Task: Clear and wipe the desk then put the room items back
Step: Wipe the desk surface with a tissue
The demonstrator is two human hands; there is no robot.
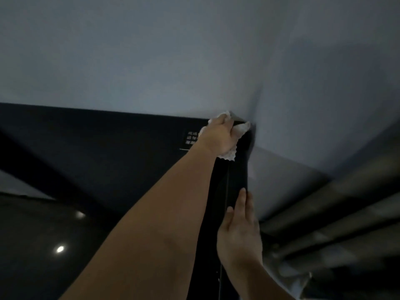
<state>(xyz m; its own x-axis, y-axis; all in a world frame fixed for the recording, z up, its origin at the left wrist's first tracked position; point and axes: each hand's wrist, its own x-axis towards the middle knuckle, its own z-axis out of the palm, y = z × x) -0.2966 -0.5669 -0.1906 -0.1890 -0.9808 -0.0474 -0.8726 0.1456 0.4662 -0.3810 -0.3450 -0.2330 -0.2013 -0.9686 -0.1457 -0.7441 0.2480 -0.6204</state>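
Note:
A large black flat screen [121, 152] stands against a pale wall, seen from its right side. My left hand [218, 135] reaches up to the screen's top right corner and grips a crumpled white cloth [241, 127], pressing it on that corner. Part of the cloth hangs below the hand. My right hand [239, 232] rests lower on the screen's narrow black right edge [234, 176], fingers straight and lying along it. A small white-lettered label [190, 138] sits near the top right of the screen, partly hidden by my left wrist.
The pale wall [194, 61] fills the upper view and meets another wall at a corner [258, 105] just right of the screen. Grey folded curtains [337, 215] hang at the right. A glossy dark surface [43, 245] at lower left reflects two lights.

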